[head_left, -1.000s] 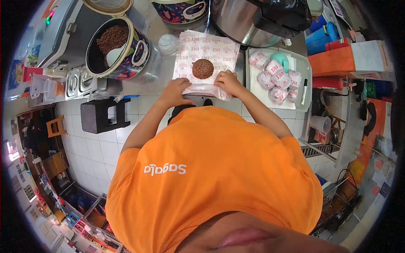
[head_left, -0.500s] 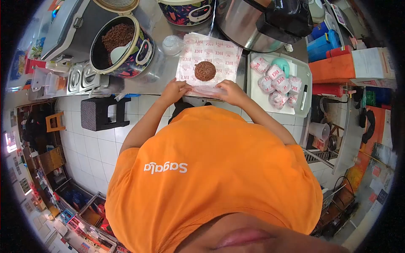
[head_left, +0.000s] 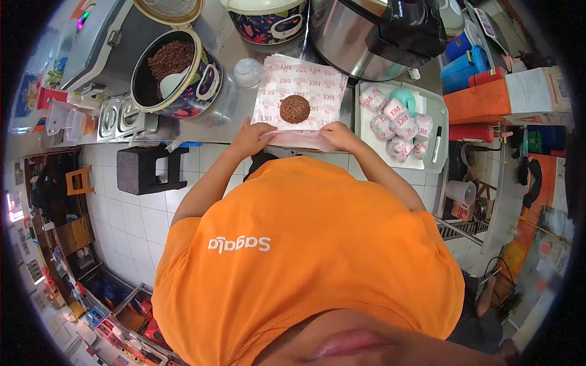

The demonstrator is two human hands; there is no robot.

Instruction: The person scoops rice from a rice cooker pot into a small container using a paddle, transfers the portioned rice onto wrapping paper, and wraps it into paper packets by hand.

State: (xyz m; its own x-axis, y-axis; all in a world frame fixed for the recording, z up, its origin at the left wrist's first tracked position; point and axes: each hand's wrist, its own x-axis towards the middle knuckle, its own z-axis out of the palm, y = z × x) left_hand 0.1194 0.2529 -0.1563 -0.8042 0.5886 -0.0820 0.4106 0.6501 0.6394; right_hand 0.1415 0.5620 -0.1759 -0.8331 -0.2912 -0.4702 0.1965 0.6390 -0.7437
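Observation:
A rounded mound of reddish-brown cooked rice (head_left: 295, 110) sits on a stack of white wrapping paper (head_left: 314, 82) with pink "RICE" print. My left hand (head_left: 253, 138) is closed on the near left corner of the top sheet. At the near right corner, my right hand (head_left: 339, 136) also pinches the sheet. Between them, the sheet's near edge looks thin and translucent at the counter's front edge. A small clear bowl (head_left: 248, 72) stands left of the paper.
An open rice cooker (head_left: 176, 76) holds brown rice and a pale scoop (head_left: 174, 84). Right of the paper, a tray (head_left: 435, 160) carries several wrapped balls, a teal object (head_left: 404, 97) and a marker (head_left: 437, 144). A steel container (head_left: 345, 43) stands behind. A black stool (head_left: 146, 171) is on the floor.
The view has shifted slightly. My hands have moved a little toward my body and my right hand outward, with the sheet's near edge still held. The rice mound stays on the paper.

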